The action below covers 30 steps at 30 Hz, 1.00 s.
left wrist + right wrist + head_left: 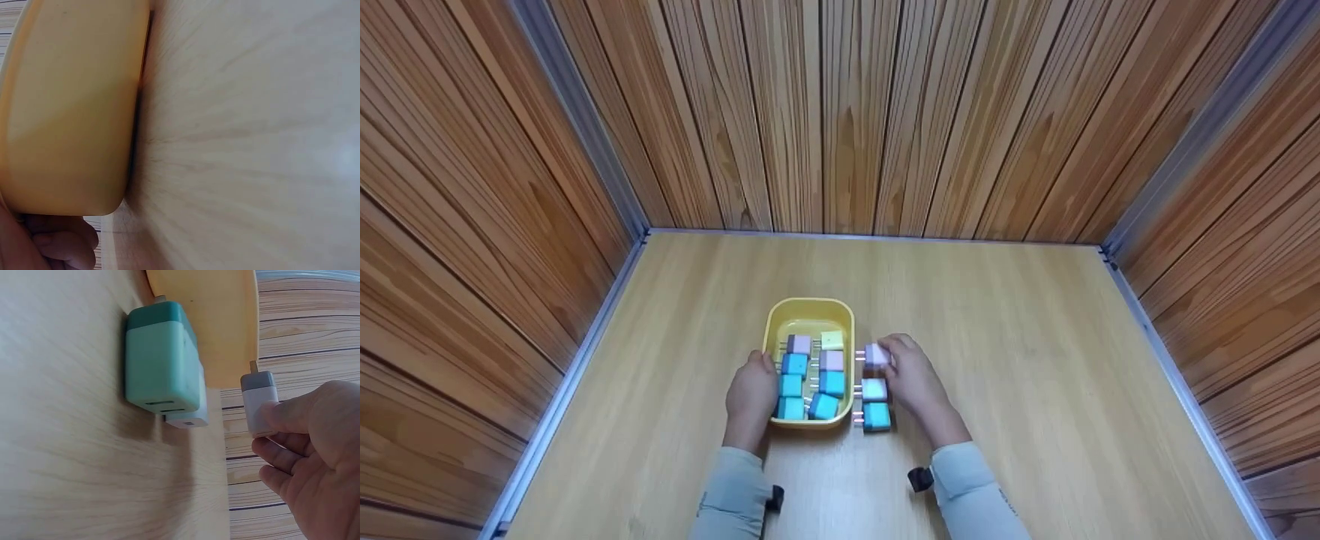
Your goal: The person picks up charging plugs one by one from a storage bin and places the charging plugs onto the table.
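Note:
Between the thumb and fingers of my right hand [916, 379] is a lilac charger plug [876, 355], its prongs pointing left toward the yellow tub [810, 301]. The right wrist view shows this charger [259, 405] raised off the table, its grey end bearing the prongs. Just below it on the table lie a white charger plug [874, 390] and a teal charger plug [876, 417]. My left hand [751, 394] grips the tub's left side at the rim, fingers [67, 247] against its outer wall. Inside the tub, several blue, lilac and pale yellow chargers lie in two columns.
The tub stands on a light wooden table [1005, 315]. Wood-plank walls [847, 112] enclose it at the back and both sides, with metal edge strips [1185, 405] along the borders. Dark wrist straps [920, 479] hang by the sleeves.

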Each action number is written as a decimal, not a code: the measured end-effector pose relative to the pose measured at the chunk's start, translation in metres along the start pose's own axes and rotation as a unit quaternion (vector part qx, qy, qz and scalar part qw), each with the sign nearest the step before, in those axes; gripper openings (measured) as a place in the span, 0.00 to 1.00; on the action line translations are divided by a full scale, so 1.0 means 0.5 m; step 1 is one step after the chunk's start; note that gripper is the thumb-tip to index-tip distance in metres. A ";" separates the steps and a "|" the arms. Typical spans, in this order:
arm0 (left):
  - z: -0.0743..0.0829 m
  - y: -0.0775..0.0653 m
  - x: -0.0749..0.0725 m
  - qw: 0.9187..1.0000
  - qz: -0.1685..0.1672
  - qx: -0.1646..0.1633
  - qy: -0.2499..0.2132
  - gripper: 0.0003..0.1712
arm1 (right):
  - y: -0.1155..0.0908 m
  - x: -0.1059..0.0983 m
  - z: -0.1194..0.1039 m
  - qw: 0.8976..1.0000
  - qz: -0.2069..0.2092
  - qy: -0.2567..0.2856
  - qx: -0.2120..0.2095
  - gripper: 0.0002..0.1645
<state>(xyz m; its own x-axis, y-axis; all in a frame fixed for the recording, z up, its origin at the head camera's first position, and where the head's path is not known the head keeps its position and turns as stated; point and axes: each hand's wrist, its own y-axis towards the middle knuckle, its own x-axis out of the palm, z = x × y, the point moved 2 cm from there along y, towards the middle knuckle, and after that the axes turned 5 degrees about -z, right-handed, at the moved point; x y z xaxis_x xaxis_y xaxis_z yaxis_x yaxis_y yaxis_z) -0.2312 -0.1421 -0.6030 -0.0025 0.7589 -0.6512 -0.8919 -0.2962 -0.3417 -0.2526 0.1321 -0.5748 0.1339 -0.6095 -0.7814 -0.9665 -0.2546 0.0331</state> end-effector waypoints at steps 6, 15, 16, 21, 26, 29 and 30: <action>-0.002 -0.001 0.000 1.000 0.001 0.003 -0.007 0.28 | 0.003 0.013 0.005 0.999 -0.020 0.006 0.025 0.27; 0.001 -0.001 0.001 0.998 -0.020 -0.028 -0.045 0.29 | 0.012 0.023 0.013 0.997 -0.051 0.016 0.059 0.27; 0.001 -0.002 0.001 0.998 -0.023 -0.032 -0.050 0.29 | 0.013 0.024 0.014 0.997 -0.054 0.017 0.059 0.27; -0.002 -0.003 0.003 0.997 -0.028 -0.039 -0.063 0.29 | 0.018 0.022 0.019 0.995 -0.066 0.023 0.065 0.27; -0.003 -0.002 0.004 0.998 -0.022 -0.031 -0.053 0.29 | 0.025 0.020 0.026 0.994 -0.080 0.025 0.068 0.25; -0.004 -0.001 0.003 0.999 -0.010 -0.013 -0.033 0.30 | 0.028 0.021 0.029 0.995 -0.086 0.019 0.057 0.24; -0.004 -0.001 0.003 1.000 -0.006 -0.010 -0.029 0.30 | 0.028 0.021 0.030 0.994 -0.088 0.016 0.055 0.23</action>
<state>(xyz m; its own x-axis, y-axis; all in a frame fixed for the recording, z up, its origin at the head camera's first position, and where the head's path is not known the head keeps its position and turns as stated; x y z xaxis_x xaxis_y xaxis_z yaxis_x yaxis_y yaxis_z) -0.2301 -0.1419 -0.6053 -0.0186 0.7945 -0.6069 -0.8831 -0.2977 -0.3626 -0.2682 0.1334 -0.5918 0.3082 -0.5868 -0.7488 -0.9454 -0.2768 -0.1722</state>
